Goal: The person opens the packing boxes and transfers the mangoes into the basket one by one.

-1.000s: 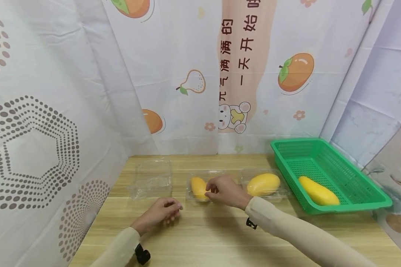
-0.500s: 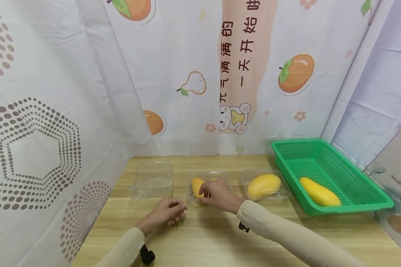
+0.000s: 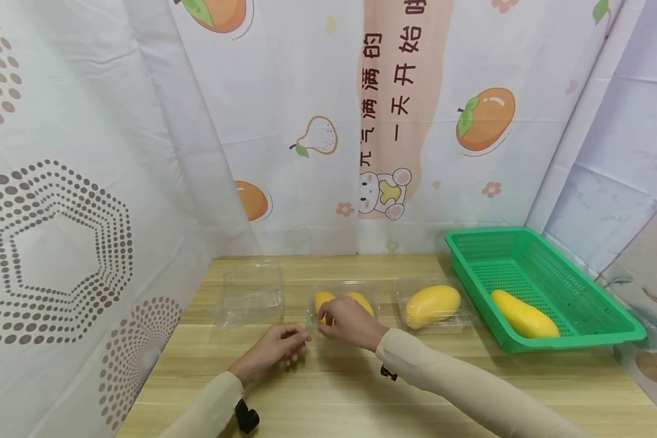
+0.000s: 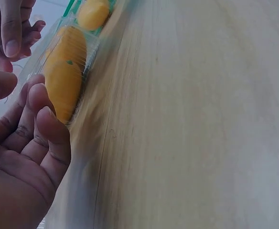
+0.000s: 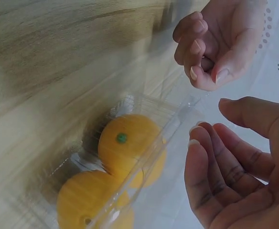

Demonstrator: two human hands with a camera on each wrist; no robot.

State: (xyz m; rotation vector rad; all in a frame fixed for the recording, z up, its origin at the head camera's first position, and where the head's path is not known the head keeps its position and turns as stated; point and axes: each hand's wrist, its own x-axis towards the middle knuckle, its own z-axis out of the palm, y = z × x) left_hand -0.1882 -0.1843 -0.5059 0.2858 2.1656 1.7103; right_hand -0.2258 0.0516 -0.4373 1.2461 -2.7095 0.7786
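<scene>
Two orange-yellow mangoes lie side by side in a see-through plastic box at the middle of the table. In the right wrist view, one mango shows a green stem spot. Above the box's near side hovers my right hand, its fingers loosely bent with nothing between them. It partly hides the mangoes in the head view. My left hand is just left of and in front of the box, fingers relaxed and holding nothing. Whether the box's lid is fastened, I cannot tell.
Another plastic box stands on the left. To the right, a larger yellow mango sits in a third plastic box. A green basket at the far right holds one more mango. Curtains hang behind the wooden table.
My right hand has drifted left and slightly toward me over the middle box, so the right-hand mango in it now shows. The left hand has shifted slightly right.
</scene>
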